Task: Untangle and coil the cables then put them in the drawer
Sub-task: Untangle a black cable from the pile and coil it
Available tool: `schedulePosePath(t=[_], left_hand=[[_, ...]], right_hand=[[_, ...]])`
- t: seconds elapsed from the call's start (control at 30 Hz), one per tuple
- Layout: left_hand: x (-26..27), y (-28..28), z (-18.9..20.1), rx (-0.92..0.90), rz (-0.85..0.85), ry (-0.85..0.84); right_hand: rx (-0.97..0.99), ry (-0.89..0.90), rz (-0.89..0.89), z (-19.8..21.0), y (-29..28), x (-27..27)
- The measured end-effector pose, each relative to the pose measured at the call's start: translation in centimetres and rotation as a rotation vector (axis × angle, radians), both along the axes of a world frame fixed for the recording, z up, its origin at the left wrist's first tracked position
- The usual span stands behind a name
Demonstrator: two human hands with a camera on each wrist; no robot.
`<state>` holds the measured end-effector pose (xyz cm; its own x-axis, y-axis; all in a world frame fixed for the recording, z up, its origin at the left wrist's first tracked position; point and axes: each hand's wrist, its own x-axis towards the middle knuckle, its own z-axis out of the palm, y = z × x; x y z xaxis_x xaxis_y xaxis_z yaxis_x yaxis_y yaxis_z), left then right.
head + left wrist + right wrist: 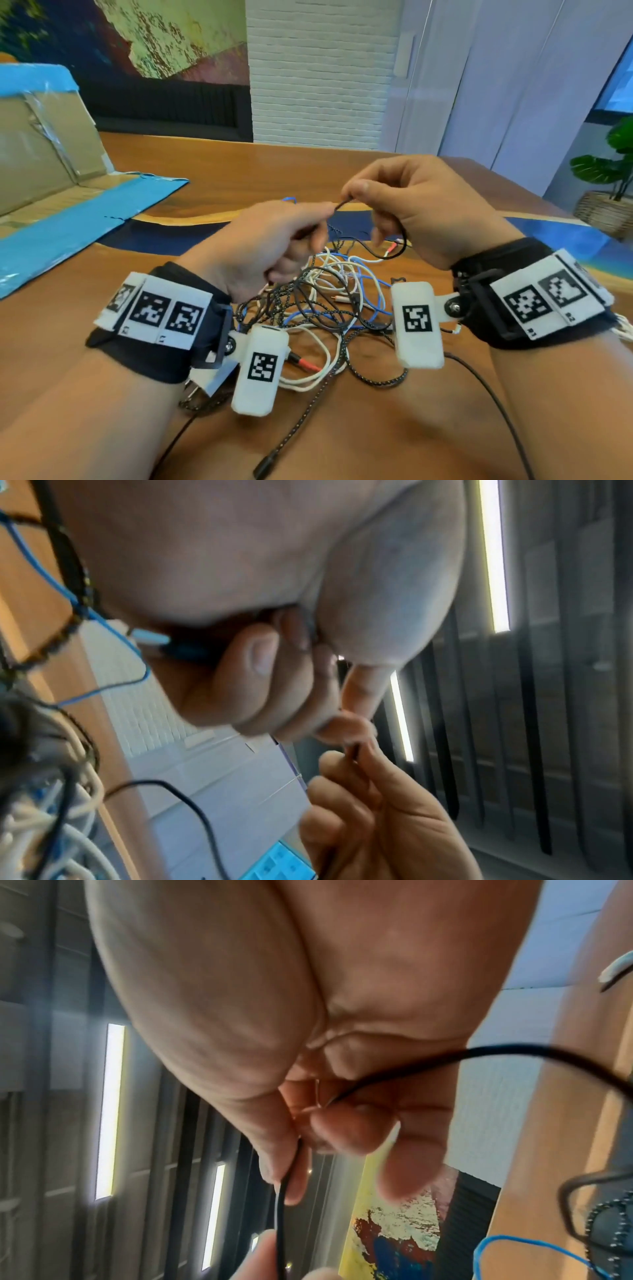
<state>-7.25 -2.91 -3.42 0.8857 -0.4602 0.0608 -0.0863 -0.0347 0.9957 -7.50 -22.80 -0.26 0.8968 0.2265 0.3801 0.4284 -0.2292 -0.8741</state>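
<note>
A tangle of cables (325, 308), white, blue, black and braided, lies on the wooden table (376, 428) between my wrists. Both hands are raised above it. My left hand (274, 240) pinches a thin black cable (342, 204) between thumb and forefinger. My right hand (411, 205) pinches the same black cable (282, 1204) just beside it, and a loop of it hangs under the right palm (404, 240). In the left wrist view the two hands' fingertips (349, 729) meet on the cable. The drawer is not in view.
A flattened cardboard box with blue tape (51, 164) lies at the table's left. A braided cable end with a plug (267, 469) trails toward the near edge. A potted plant in a basket (609, 192) stands beyond the right edge.
</note>
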Motion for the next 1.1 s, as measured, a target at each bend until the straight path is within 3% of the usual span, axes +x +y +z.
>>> schedulePosePath(t=[0.07,0.2,0.3,0.43,0.63,0.7,0.77,0.87,0.93,1.03,1.1], left_hand=[[-0.1,0.5,0.2,-0.048,-0.077,0.021],[0.3,1.1,1.2,-0.573,-0.074,0.166],[0.0,-0.5,0.9,-0.759,0.028,0.156],[0.0,-1.7,-0.1,-0.649,0.144,0.017],[0.3,-2.0,-1.0,-0.439,0.233,-0.178],[0.2,-1.7,-1.1,-0.272,0.164,-0.221],[-0.4,-1.6,-1.0,-0.097,-0.011,-0.225],[-1.2,-1.7,-0.7,0.037,-0.154,-0.086],[-1.4,-1.5,-0.2,-0.006,-0.191,0.030],[-1.3,-1.0,0.3,-0.320,-0.207,0.181],[-0.9,-0.8,0.5,-0.521,-0.190,0.196]], right_hand=[[0.043,0.011,-0.087,-0.7,-0.5,0.0],[-0.005,0.101,-0.139,-3.3,0.6,-0.7],[-0.175,0.098,-0.088,-4.4,2.9,-1.7],[-0.326,0.087,-0.085,-4.7,3.7,-2.5],[-0.270,0.092,0.050,-4.5,2.2,-3.6],[-0.179,0.017,0.022,-4.3,1.7,-3.9],[-0.059,-0.080,-0.067,-4.0,0.9,-3.8],[-0.012,-0.179,-0.232,-3.8,-0.5,-3.2],[0.010,-0.168,-0.254,-4.1,-1.3,-2.7],[0.047,-0.084,-0.164,-4.7,-1.2,-2.3],[0.009,-0.024,-0.099,-5.2,-0.6,-2.3]])
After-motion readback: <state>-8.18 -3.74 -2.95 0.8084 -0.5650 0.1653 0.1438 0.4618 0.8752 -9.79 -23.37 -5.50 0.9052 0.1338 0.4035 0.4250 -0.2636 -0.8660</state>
